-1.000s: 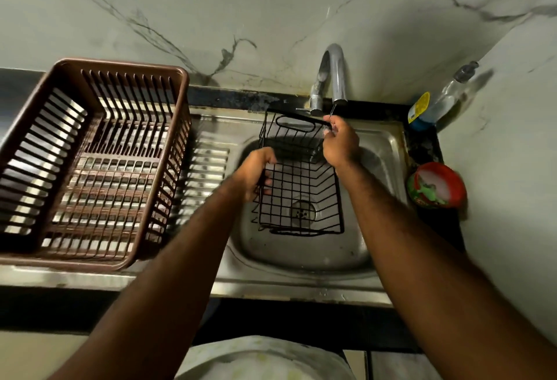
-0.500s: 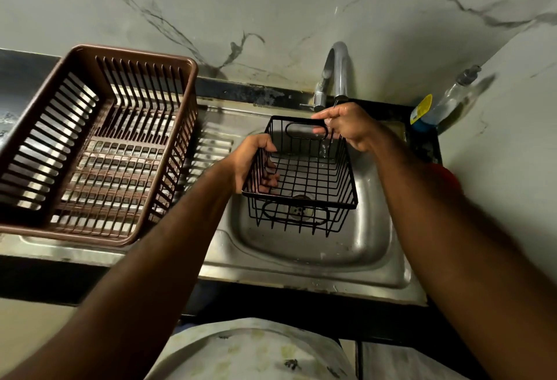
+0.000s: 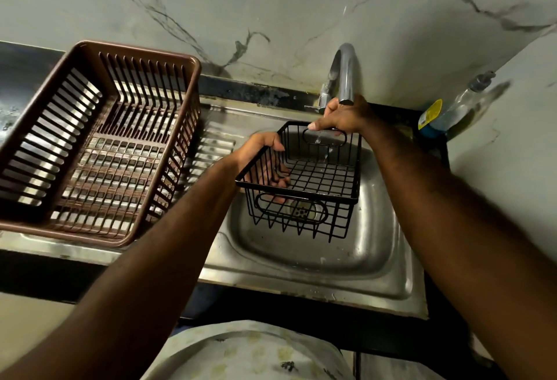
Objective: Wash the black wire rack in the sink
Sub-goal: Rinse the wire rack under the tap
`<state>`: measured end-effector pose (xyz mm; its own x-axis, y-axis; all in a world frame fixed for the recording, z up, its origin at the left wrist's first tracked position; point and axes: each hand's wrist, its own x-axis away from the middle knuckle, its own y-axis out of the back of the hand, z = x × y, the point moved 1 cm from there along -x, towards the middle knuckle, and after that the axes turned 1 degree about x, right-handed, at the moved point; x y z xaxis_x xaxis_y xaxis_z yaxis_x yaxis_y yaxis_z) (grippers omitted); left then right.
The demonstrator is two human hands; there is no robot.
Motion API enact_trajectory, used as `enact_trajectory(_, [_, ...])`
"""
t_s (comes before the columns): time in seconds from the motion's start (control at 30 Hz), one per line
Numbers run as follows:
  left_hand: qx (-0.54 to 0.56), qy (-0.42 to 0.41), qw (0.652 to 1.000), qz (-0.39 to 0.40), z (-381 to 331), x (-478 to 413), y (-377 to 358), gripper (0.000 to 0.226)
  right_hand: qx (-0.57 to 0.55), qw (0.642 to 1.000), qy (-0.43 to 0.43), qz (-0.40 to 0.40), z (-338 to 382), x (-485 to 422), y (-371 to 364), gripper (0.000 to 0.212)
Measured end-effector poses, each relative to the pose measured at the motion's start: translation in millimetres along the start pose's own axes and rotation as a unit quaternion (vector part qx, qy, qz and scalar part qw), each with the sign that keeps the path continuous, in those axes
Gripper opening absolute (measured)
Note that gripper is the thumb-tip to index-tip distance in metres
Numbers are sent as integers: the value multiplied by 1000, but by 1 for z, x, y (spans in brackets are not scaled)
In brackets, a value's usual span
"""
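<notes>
Rack (image 3: 319, 174) levelled — tap (image 3: 346, 72) above, crate (image 3: 135, 52) beside.

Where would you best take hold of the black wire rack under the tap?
Grip the black wire rack by its top rim, from above: it is open side up, leaving the rim exposed. The left hand grips the left rim; the right hand holds the far rim at the oval handle loop.

No text, brand, number or sign is legible. The yellow label (image 3: 430, 113) on the clear bottle (image 3: 462, 106), far right, is too small and blurred for any print to be read.
</notes>
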<state>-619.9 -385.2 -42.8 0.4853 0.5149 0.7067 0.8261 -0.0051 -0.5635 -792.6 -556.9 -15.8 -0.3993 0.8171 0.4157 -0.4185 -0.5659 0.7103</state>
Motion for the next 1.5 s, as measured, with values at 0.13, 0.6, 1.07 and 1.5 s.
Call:
enact_trajectory(0.13, [-20,13,1000,10,-2,-4,-5,50,165,985,43,13,5,2,-1,61])
enact_trajectory(0.6, [-50,0,996,-70,1,-8,-20,37,-52,978,128,155,-1,-3,-20,19])
enact_trajectory(1.07, [-40,-29,976,-213,-5,-1,-28,39,-5,988,103,112,-21,-17,-40,23])
enact_trajectory(1.5, [-60,-49,965,-251,-13,14,-23,59,-150,986,41,67,-27,-7,-59,31])
